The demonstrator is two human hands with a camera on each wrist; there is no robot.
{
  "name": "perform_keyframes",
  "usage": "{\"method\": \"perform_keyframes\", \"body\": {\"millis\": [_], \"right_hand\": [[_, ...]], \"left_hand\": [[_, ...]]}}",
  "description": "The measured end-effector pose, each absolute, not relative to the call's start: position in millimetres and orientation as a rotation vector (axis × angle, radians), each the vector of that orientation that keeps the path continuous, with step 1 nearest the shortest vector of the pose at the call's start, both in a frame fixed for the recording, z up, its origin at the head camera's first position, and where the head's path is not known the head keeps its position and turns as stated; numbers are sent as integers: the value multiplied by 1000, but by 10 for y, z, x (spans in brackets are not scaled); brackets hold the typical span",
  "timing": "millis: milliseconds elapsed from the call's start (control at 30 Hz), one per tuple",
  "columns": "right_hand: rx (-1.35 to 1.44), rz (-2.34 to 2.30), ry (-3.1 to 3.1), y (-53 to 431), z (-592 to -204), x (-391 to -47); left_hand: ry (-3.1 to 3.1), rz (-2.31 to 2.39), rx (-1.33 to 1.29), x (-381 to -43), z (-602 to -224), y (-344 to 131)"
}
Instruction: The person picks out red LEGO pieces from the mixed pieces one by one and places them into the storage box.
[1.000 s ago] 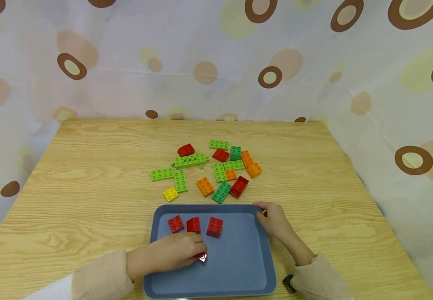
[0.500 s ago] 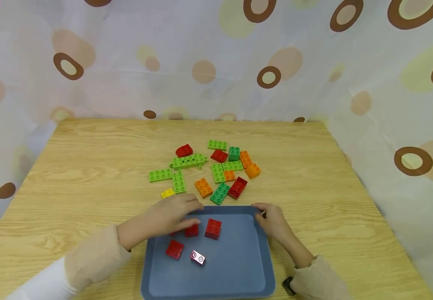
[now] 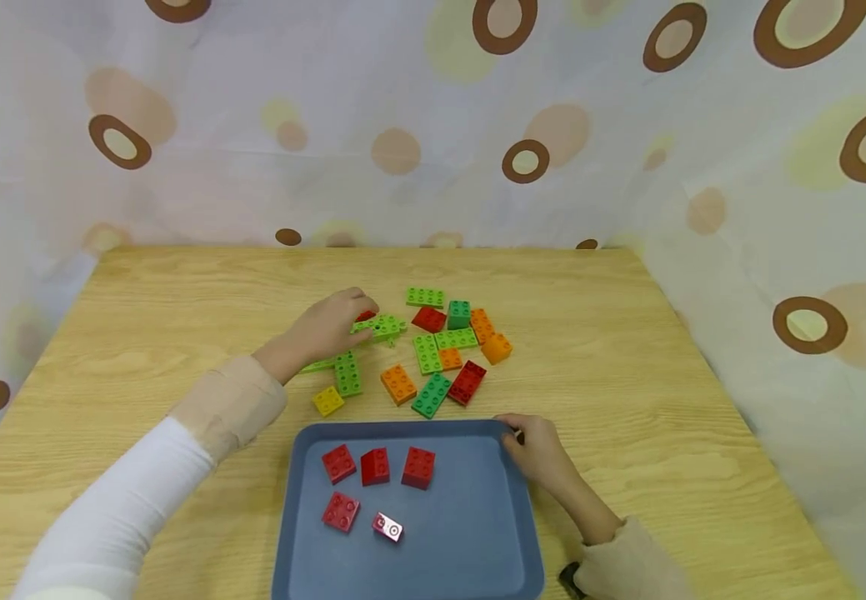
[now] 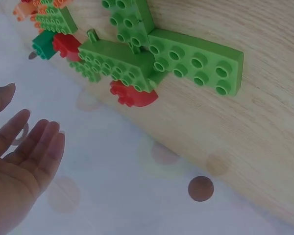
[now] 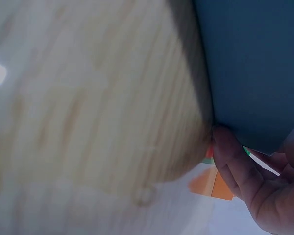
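Note:
My left hand (image 3: 327,327) reaches over the far-left bricks, its fingers loosely bent and nothing visibly held. Below it sit a long light-green toy base (image 3: 386,327) and a rounded red brick (image 3: 366,316), partly covered by the fingers. In the left wrist view, that red brick (image 4: 132,94) is apart from the hand. My right hand (image 3: 543,456) grips the far right corner of a blue-grey tray (image 3: 470,525), thumb and fingers at its rim. Inside the tray's left half lie several red bricks (image 3: 418,468) and a small shiny brick (image 3: 387,527) with two studs showing.
Beyond the tray, loose bricks are scattered on the wooden table (image 3: 590,333): a yellow one (image 3: 328,401), an orange one (image 3: 398,384), a dark-green one (image 3: 432,395), a dark-red one (image 3: 467,382) and light-green plates (image 3: 425,297). A patterned cloth (image 3: 402,100) hangs behind the table.
My left hand has let go of a red brick in the tray and moved forward over the tray's far rim to the bricks behind. The right hand keeps its grip on the corner.

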State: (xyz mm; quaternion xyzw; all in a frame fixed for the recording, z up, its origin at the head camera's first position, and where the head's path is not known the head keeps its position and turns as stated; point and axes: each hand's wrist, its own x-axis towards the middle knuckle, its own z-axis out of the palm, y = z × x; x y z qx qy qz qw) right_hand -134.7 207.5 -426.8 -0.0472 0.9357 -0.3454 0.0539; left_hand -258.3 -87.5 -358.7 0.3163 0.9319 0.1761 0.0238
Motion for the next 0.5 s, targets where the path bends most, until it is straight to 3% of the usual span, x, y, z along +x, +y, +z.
{"method": "perform_keyframes", "body": {"millis": [500], "right_hand": [[-117,-1090,2816,2064,-4259,-1333]], "left_hand": [[2874,457,738,-3142,-3874,-877]]}}
